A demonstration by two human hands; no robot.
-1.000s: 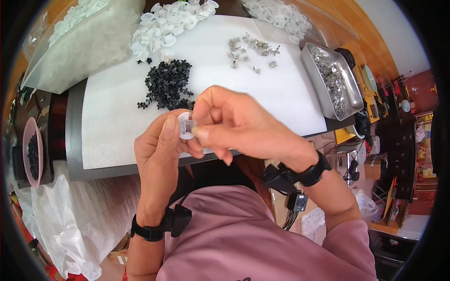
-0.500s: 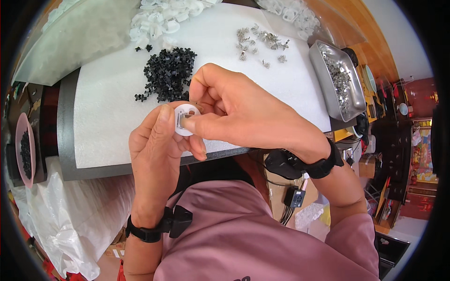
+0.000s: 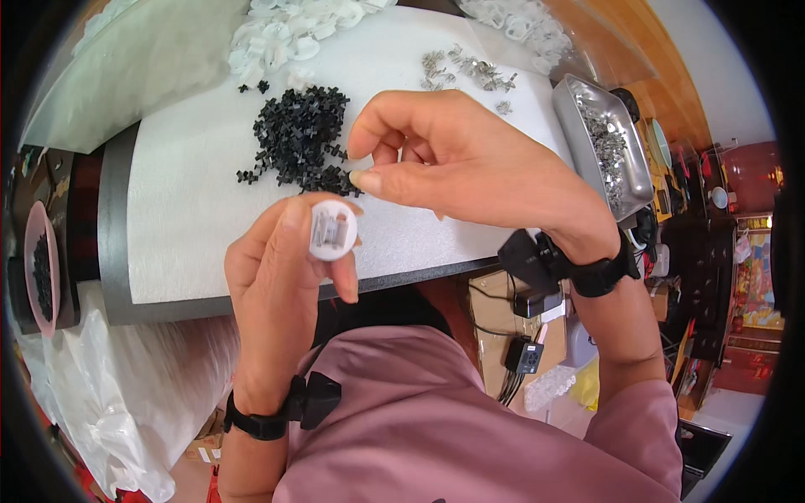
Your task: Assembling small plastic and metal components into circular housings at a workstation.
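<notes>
My left hand [image 3: 272, 260] pinches a small round white plastic piece [image 3: 350, 241] between thumb and fingers, near the table's front edge. A silvery metal clip [image 3: 329, 230] sits on its face. My right hand [image 3: 461, 159] is just above and right of that piece, apart from it. Its thumb and forefinger are parted beside a heap of small black cross-shaped parts [image 3: 298, 130], with nothing seen between the tips. The other right fingers curl inward, and the palm is hidden.
White foam sheet [image 3: 193, 218] covers the table. Loose metal clips [image 3: 482, 71] lie at the back right, left of a steel tray [image 3: 641, 180] of more clips. White plastic pieces [image 3: 277, 38] pile at the back. A pink bowl [image 3: 35, 214] holds black parts at far left.
My right hand has come off the round white piece and moved up and right, its thumb and forefinger parting. The metal clip now shows uncovered. My left hand has dipped slightly.
</notes>
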